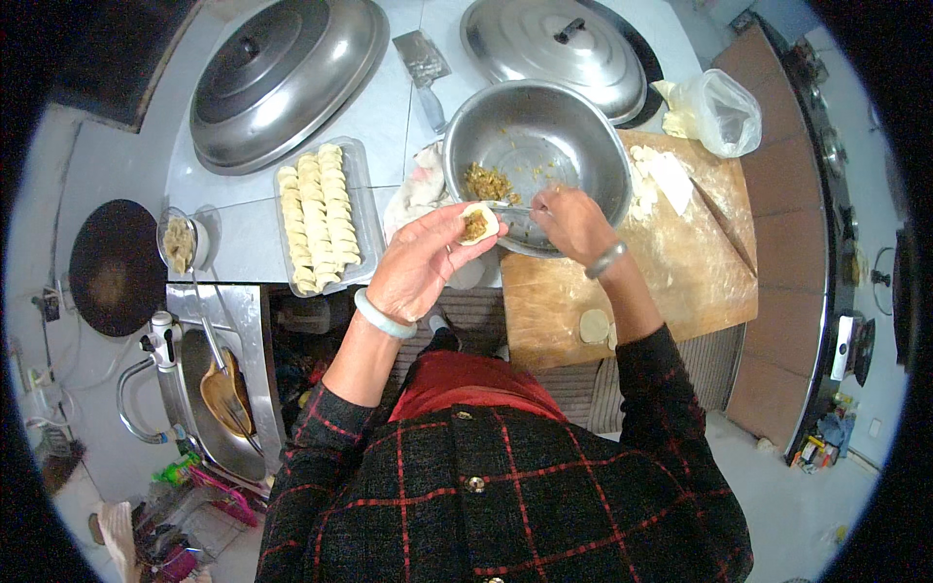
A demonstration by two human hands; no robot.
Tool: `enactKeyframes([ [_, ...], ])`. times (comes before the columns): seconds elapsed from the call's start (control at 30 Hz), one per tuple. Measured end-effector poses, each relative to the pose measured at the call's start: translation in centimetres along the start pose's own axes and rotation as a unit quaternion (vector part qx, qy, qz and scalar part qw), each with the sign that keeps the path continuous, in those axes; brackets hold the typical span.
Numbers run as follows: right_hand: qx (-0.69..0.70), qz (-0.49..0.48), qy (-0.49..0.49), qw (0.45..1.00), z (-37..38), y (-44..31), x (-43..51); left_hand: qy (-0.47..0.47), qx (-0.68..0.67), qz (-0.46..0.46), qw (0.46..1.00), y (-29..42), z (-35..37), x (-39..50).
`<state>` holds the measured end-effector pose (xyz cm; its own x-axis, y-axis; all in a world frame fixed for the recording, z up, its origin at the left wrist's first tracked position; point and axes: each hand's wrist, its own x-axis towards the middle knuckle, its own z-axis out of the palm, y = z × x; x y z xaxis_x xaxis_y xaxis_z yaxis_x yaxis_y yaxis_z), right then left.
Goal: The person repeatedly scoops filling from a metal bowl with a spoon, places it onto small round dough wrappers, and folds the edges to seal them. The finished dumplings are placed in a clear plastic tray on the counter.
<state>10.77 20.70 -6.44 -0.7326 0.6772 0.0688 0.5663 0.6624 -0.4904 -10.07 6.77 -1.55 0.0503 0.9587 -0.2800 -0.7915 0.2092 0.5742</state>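
My left hand (426,255) cups a dumpling wrapper (490,233) with brown filling in its middle. A thin metal utensil (514,210), perhaps a spoon, is in my right hand (572,222), and its tip meets the wrapper's edge. Both hands are over the near rim of a large stainless steel bowl (536,95). Some chopped filling (487,181) lies at the bowl's left side. To the left, a clear plastic tray (367,211) holds three rows of folded dumplings (324,211). Flat wrapper rounds (595,326) rest on the wooden board (554,291) at the right.
Two large metal lids (313,95) (525,36) lie at the back, with a cleaver (423,62) between them. A cloth (415,193) touches the bowl's left side. On the board are dough pieces (643,171) and a knife (725,226). A sink (193,364) is at the left.
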Motion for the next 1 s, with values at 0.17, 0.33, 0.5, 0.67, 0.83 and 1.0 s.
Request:
enactKeyframes([
  [0.17, 0.154, -0.007, 0.057, 0.986, -3.3, -4.4, -3.8, -0.011, 0.098, 0.015, 0.995, -0.1, 1.2, -1.5],
  [0.33, 0.148, -0.092, 0.145, 0.974, -4.3, -8.4, -6.9, 0.002, 0.12, 0.006, 0.993, -1.1, 2.9, -2.5],
  [0.5, 0.075, -0.145, 0.22, 0.962, -4.6, -9.6, -8.5, -0.039, -0.029, -0.011, 0.999, -1.6, 4.5, -3.8],
  [0.67, 0.029, -0.185, 0.232, 0.954, -5.3, -9.3, -9.7, 0.0, 0.056, -0.026, 0.998, -2.9, 5.3, -4.2],
  [0.83, 0.031, -0.214, 0.247, 0.945, -6.0, -9.5, -10.7, 0.025, 0.138, -0.021, 0.99, -3.8, 6.5, -4.9],
  [1.0, 0.074, -0.215, 0.242, 0.943, -7.1, -9.7, -11.8, -0.015, 0.09, -0.028, 0.995, -4.0, 7.9, -6.1],
])
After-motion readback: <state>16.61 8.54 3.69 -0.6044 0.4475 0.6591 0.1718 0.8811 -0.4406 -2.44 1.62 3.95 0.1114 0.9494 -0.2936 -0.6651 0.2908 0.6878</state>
